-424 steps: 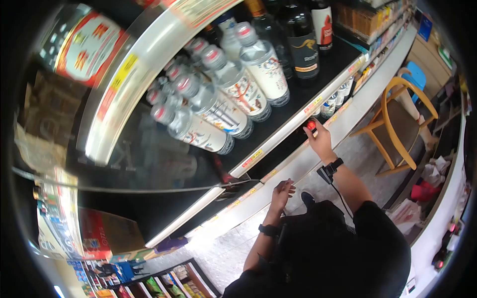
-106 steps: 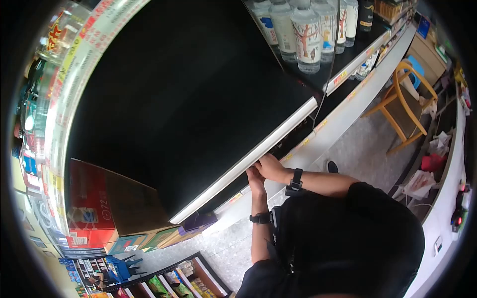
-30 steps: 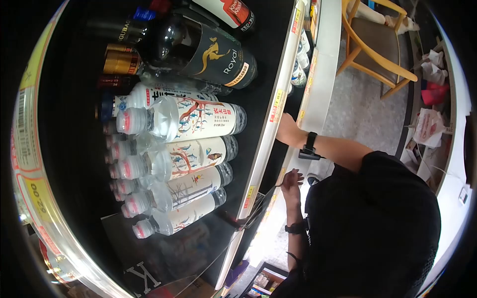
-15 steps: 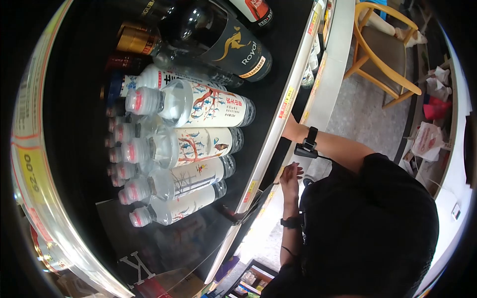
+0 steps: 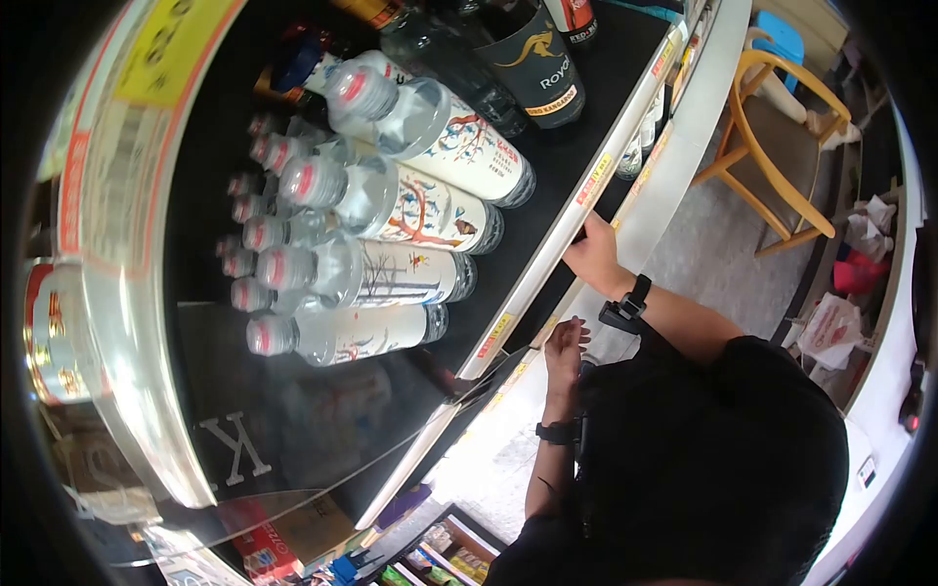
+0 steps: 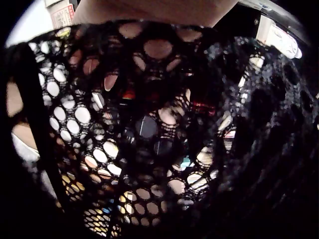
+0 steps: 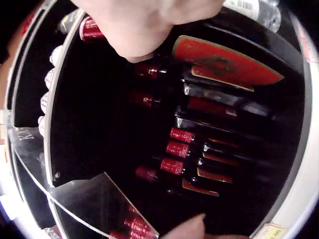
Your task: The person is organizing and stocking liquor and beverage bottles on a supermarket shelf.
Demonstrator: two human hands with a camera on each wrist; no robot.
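Note:
My right hand (image 5: 594, 256) reaches in under the shelf edge to the lower shelf. In the right wrist view its curled fingers grip a dark wine bottle around the neck; the red capsule (image 7: 92, 30) shows on one side and the orange-red label (image 7: 224, 64) on the other. Beside it stand several more dark bottles with red capsules (image 7: 178, 149). Loosely curled and holding nothing, my left hand (image 5: 567, 350) hovers just outside the lower shelf's front. Black mesh fabric (image 6: 149, 124) covers most of the left wrist view.
Clear bottles with white labels (image 5: 430, 210) crowd the shelf above, next to a dark Royal bottle (image 5: 537, 73). A clear divider (image 5: 293, 430) crosses the shelf on the left. A wooden chair (image 5: 782, 146) stands at right, and a cardboard box (image 5: 313, 527) sits low at left.
Both hands met farther left at the lower shelf 3.5 seconds ago; now they are apart, the right one reaching in farther along. The view has since turned over the last second.

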